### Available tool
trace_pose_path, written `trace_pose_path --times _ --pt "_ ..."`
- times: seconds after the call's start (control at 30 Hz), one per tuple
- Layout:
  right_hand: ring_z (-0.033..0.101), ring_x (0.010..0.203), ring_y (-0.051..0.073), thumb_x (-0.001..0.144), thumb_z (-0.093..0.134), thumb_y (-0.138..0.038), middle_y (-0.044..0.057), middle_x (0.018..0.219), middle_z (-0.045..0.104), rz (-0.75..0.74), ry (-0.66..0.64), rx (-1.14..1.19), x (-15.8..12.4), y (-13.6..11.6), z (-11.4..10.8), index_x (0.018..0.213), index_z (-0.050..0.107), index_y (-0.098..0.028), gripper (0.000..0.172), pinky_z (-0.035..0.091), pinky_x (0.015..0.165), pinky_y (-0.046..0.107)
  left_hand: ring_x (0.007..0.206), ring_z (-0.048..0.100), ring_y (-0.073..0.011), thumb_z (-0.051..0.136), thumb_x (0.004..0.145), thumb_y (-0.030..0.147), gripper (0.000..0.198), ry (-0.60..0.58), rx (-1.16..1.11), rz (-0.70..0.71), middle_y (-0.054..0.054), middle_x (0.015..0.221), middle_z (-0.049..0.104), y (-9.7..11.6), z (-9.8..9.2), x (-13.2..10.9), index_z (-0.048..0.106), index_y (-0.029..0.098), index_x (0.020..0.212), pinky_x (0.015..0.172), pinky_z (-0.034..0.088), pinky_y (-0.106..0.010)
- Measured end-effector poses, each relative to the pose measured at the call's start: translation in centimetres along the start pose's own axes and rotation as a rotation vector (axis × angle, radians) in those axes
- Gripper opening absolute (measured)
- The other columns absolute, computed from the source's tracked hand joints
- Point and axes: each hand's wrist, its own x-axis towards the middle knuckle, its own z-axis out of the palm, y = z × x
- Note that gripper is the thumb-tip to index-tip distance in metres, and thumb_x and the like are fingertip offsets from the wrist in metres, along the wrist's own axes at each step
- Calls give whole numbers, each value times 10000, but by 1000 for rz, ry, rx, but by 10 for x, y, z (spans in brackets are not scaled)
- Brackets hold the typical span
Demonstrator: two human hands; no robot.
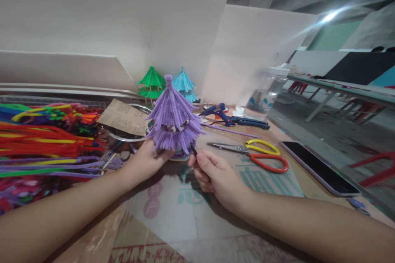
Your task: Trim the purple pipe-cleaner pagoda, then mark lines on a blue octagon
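Observation:
A purple two-tiered pipe-cleaner pavilion stands upright in front of me. My left hand is closed around its lower part, the fingers partly hidden under the lower roof. My right hand is closed in a pinch on a thin dark tool. The tool's tip meets the right edge of the lower roof; its kind is too small to make out. Behind the purple pavilion stand a green pavilion and a light blue pavilion of similar form.
Bundles of coloured pipe cleaners fill the left side. Scissors with yellow and red handles lie at right, near a phone. A blue glue gun, pliers and a clear bottle are farther back. Brown card lies left.

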Motion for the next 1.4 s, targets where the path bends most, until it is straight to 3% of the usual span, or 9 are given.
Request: trace_pose_path --times 0.37,1.0,1.4 --pt "146 395 33 733 736 -673 -137 489 319 4 7 -15 1 -1 1 808 533 -195 525 95 381 191 1169 644 -301 609 832 513 448 15 -14 4 -112 1228 711 0 -1 0 640 192 1142 1064 495 -442" --pt "169 385 21 695 775 -680 -132 488 353 2 17 39 1 -1 0 807 541 -184 560 98 384 186 1067 682 -331 600 813 537 479 -2 -66 -47 -144 1128 723 2 0 -1 625 161 1107 955 553 -472" --pt "160 384 15 690 775 -683 -136 475 343 6 32 34 2 0 0 793 541 -184 560 96 385 181 1154 656 -318 596 824 525 442 17 -32 12 -134 1206 712 -3 2 0 639 175 1090 1062 500 -460"
